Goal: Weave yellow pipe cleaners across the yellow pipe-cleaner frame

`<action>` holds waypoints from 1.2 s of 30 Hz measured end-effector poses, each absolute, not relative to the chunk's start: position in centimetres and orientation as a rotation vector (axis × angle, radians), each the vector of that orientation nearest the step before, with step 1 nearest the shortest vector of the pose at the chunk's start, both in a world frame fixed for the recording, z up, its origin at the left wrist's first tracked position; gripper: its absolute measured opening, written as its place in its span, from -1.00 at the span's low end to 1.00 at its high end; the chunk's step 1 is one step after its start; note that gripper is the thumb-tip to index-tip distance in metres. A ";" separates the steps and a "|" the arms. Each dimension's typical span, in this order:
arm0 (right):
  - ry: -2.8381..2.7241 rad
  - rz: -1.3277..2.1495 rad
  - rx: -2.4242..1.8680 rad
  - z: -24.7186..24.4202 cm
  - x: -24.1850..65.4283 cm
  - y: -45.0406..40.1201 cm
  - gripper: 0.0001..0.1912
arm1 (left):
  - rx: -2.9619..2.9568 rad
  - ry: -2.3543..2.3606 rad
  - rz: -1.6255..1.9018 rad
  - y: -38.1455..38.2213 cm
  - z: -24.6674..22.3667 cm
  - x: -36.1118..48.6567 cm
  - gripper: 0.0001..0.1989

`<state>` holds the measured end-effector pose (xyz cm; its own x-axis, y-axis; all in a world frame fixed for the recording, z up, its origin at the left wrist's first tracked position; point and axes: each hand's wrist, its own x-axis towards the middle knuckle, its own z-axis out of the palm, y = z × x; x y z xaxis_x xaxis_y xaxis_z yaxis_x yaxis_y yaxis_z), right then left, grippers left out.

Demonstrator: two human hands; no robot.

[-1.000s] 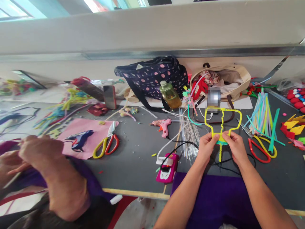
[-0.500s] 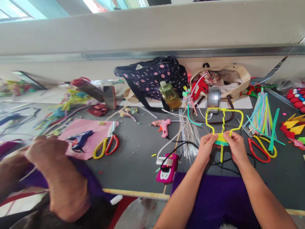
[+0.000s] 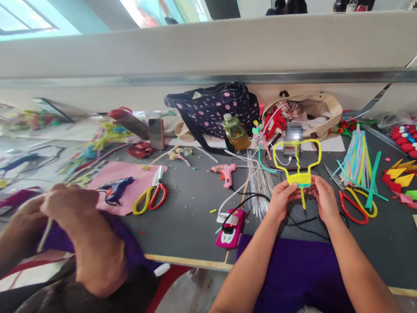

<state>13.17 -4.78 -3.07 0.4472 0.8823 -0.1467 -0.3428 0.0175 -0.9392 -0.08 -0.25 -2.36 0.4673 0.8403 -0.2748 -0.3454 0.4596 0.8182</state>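
Observation:
A yellow pipe-cleaner frame [image 3: 320,154] stands upright between my hands, with a wide loop on top and a twisted stem down its middle. Yellow and teal pipe cleaner wraps its narrow lower band. My left hand [image 3: 280,199] pinches the left end of that band, thumb in front. At the right end, the fingers of my right hand [image 3: 325,201] are bent against the band, some of them behind it. To the right lie scissors [image 3: 353,206] with one red and one yellow handle, beside a bundle of pastel pipe cleaners [image 3: 356,161].
A pink glue gun [image 3: 226,174], a magenta power strip [image 3: 231,230] with cables and bare wires [image 3: 260,187] lie left of my hands. Bags [image 3: 215,108] and a bottle [image 3: 236,132] stand behind. A co-worker's hands [image 3: 68,204] are at the left, near more scissors [image 3: 151,198].
The yellow frame has turned slightly and tilted to the left in my hands. My right thumb has moved off the band's front toward its right end. The camera view has shifted a little.

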 end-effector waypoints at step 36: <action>-1.098 1.086 -1.300 -4.0 12.2 -4.7 -0.66 | 0.475 0.337 0.952 1.8 -3.3 -0.5 -0.56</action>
<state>12.22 -4.75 -4.00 0.1609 0.9869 -0.0066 0.0172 -0.0094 -0.9998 -0.47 1.80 -3.25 0.5406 0.8386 -0.0673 -0.6944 0.4900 0.5271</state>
